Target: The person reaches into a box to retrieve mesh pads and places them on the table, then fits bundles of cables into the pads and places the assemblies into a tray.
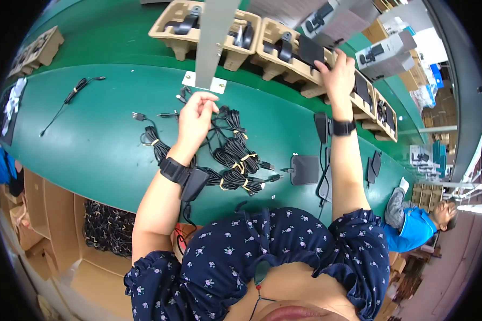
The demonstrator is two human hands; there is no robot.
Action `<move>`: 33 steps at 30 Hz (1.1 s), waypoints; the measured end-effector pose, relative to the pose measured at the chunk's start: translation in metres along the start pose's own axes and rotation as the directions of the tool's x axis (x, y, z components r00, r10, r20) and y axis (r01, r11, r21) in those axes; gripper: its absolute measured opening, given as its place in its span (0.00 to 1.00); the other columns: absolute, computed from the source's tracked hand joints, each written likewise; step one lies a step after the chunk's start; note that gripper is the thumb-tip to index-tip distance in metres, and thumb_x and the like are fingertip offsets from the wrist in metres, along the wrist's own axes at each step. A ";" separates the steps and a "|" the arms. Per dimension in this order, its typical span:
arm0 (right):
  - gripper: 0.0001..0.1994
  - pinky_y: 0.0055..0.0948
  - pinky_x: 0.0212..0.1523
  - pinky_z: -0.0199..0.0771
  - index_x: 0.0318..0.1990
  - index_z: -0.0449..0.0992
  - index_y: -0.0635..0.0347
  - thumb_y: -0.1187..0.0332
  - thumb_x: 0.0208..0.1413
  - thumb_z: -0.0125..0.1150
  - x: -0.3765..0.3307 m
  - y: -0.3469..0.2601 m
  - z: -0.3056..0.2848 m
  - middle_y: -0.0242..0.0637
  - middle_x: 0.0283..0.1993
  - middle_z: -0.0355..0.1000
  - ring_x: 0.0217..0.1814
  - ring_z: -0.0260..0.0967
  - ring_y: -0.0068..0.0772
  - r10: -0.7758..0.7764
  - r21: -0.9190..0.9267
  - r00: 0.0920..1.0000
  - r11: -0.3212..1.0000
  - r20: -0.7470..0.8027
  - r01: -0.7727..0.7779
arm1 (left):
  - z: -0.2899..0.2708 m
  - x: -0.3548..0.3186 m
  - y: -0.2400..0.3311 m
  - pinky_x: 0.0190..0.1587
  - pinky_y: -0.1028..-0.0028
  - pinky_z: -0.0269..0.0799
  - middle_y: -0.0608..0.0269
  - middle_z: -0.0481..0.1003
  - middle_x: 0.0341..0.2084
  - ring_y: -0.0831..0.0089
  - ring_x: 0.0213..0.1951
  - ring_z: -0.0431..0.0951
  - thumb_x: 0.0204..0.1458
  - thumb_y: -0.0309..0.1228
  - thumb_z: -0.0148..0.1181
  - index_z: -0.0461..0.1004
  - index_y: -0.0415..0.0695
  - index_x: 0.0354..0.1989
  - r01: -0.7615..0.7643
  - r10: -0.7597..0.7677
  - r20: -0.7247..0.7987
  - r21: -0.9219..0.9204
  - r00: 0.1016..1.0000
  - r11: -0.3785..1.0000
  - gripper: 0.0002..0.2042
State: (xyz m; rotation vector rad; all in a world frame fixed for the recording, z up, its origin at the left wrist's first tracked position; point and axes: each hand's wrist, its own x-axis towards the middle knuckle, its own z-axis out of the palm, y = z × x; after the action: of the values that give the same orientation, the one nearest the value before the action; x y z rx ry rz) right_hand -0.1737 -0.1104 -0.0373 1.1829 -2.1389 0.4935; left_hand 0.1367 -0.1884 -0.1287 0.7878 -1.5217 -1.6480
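Observation:
My right hand reaches to the row of moulded pulp trays at the back, its thumb at the edge of a flat black plate and its fingers apart over the tray. No grip on the plate shows. My left hand hovers over the green table beside a metal post, fingers loosely curled, with nothing visible in them. Below and right of it lie several coiled black cables tied with pale bands. A square black plate rests on the table between my forearms.
The metal post stands between the trays and me. White boxes sit behind on the right. A single cable lies at left; a carton full of black cables stands below the table. Another person is at far right.

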 end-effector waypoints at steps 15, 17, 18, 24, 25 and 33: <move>0.10 0.23 0.30 0.68 0.33 0.71 0.64 0.70 0.45 0.61 -0.124 -0.146 -0.026 0.35 0.26 0.69 0.27 0.66 0.21 -0.394 0.684 0.625 0.654 0.674 -0.324 | 0.001 -0.021 0.019 0.38 0.65 0.69 0.57 0.72 0.32 0.58 0.37 0.72 0.49 0.27 0.49 0.68 0.44 0.37 -0.428 0.397 0.168 0.451 0.902 0.783 0.07; 0.13 0.21 0.32 0.69 0.39 0.68 0.68 0.73 0.46 0.59 -0.128 -0.157 -0.028 0.35 0.27 0.70 0.28 0.67 0.21 -0.387 0.735 0.653 0.536 0.651 -0.415 | 0.000 -0.021 0.017 0.38 0.65 0.69 0.58 0.71 0.31 0.58 0.37 0.71 0.49 0.27 0.49 0.68 0.45 0.36 -0.443 0.431 0.133 0.444 0.892 0.779 0.06; 0.15 0.22 0.32 0.69 0.41 0.66 0.69 0.73 0.46 0.59 -0.129 -0.159 -0.030 0.35 0.27 0.70 0.29 0.67 0.21 -0.384 0.743 0.666 0.533 0.639 -0.405 | -0.001 -0.021 0.016 0.38 0.65 0.68 0.59 0.71 0.31 0.59 0.38 0.71 0.47 0.25 0.49 0.68 0.45 0.36 -0.439 0.417 0.152 0.453 0.896 0.776 0.07; 0.18 0.32 0.32 0.69 0.42 0.66 0.67 0.67 0.44 0.61 -0.123 -0.161 -0.031 0.43 0.28 0.71 0.30 0.70 0.38 -0.423 0.646 0.619 0.740 0.662 -0.187 | 0.001 -0.021 0.031 0.38 0.68 0.69 0.62 0.70 0.29 0.62 0.36 0.71 0.41 0.18 0.48 0.70 0.42 0.30 -0.619 0.589 0.197 0.326 0.783 0.714 0.08; 0.17 0.32 0.32 0.69 0.39 0.67 0.66 0.67 0.43 0.61 -0.121 -0.160 -0.031 0.43 0.28 0.72 0.30 0.70 0.38 -0.462 0.677 0.649 0.728 0.604 -0.112 | 0.002 -0.021 0.034 0.37 0.68 0.69 0.62 0.70 0.29 0.62 0.36 0.71 0.40 0.18 0.48 0.70 0.42 0.30 -0.638 0.610 0.195 0.327 0.768 0.697 0.09; 0.09 0.20 0.32 0.65 0.35 0.67 0.63 0.75 0.46 0.60 -0.088 -0.140 -0.053 0.32 0.32 0.68 0.31 0.63 0.19 -0.189 0.748 0.856 0.597 0.482 -0.289 | -0.001 -0.022 0.043 0.55 0.61 0.58 0.53 0.66 0.45 0.56 0.49 0.65 0.46 0.26 0.52 0.61 0.40 0.51 -0.627 0.651 0.063 0.351 0.757 0.695 0.21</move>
State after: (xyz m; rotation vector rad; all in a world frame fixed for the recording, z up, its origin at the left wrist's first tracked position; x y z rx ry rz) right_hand -0.0013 -0.0987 -0.0564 1.9269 -2.4688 1.4424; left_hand 0.1541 -0.1706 -0.0867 0.3926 -1.8026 -0.8259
